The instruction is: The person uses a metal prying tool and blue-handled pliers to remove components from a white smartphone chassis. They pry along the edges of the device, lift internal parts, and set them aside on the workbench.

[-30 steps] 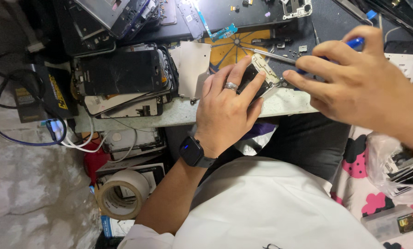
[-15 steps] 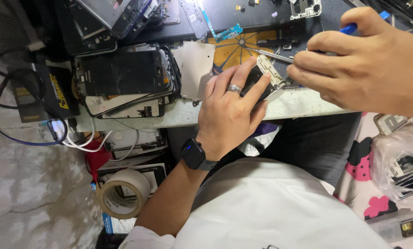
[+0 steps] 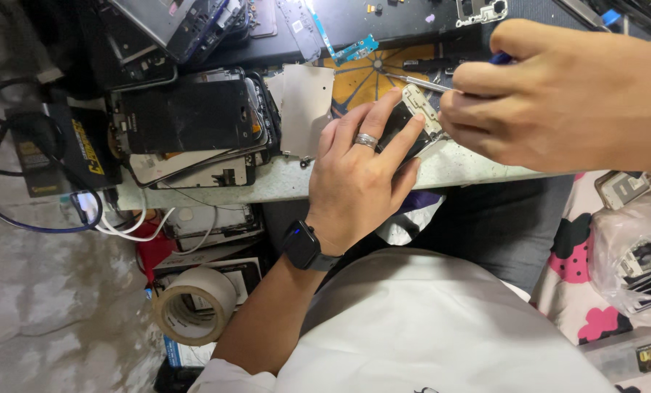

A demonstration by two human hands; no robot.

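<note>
My left hand (image 3: 362, 171), with a ring and a dark smartwatch (image 3: 302, 246), presses down on a small opened phone (image 3: 421, 109) at the workbench's front edge. Its fingers cover most of the phone's dark body. My right hand (image 3: 558, 94) comes in from the right and pinches a thin screwdriver (image 3: 416, 82) with a blue handle. The metal tip points left, just above the phone's top end and beside my left fingertips.
A stack of dismantled phones (image 3: 194, 120) and a grey metal plate (image 3: 304, 102) lie left of my hands. An orange and black mat (image 3: 362, 73) lies behind them. Below the bench are a tape roll (image 3: 194, 302) and cables (image 3: 85, 215). A plastic bag of parts (image 3: 642, 262) lies at right.
My right hand has shifted up and to the right with the screwdriver. My left hand stays pressed on the phone.
</note>
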